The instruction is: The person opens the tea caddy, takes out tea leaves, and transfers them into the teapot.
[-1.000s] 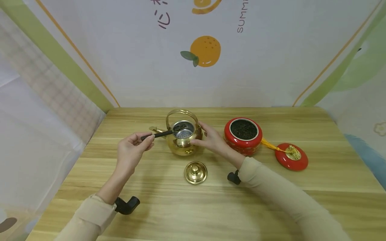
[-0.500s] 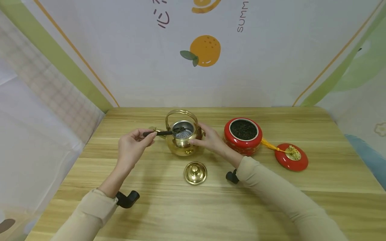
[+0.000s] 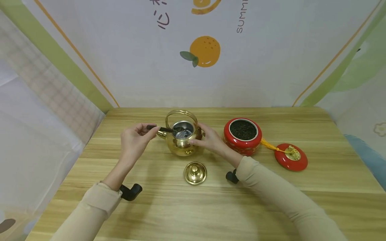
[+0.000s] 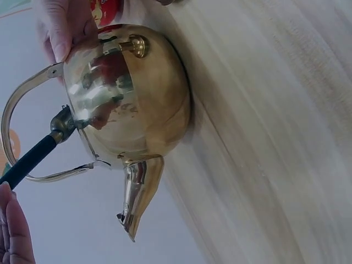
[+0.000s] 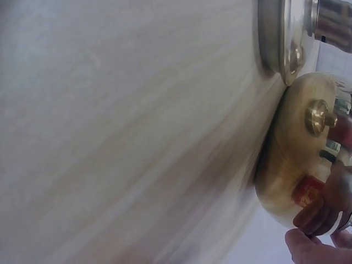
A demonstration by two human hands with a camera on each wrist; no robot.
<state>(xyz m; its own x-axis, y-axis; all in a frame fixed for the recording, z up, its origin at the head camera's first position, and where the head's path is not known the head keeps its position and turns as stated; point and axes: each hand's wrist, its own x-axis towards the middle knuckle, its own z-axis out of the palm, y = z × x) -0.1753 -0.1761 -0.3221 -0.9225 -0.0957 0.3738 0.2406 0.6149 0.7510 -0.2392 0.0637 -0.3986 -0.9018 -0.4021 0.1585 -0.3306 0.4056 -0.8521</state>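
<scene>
My left hand [image 3: 132, 142] pinches the dark handle of a tea scoop [image 3: 164, 129] between thumb and fingers. The scoop's brass-coloured end [image 4: 62, 124] dips into the mouth of a golden teapot [image 3: 179, 147], under its raised arched handle. Dark tea leaves show at the back of the perforated strainer [image 3: 182, 134] inside. My right hand [image 3: 211, 140] steadies the pot from the right, thumb on the near side and fingers behind. In the right wrist view only that hand's fingertips [image 5: 316, 250] show, against the shiny body. The spout points left.
The pot's golden lid [image 3: 195, 173] lies knob up in front of it. Right of the pot stands an open red jar [image 3: 241, 146] full of dark tea leaves. Its red lid [image 3: 291, 164], with a yellow tassel [image 3: 269, 144], lies farther right on the wooden table [image 3: 169, 214].
My left hand has risen slightly and shifted right, so the scoop handle now slopes down into the pot. Leaves have spread in the strainer. The right hand and pot stay put.
</scene>
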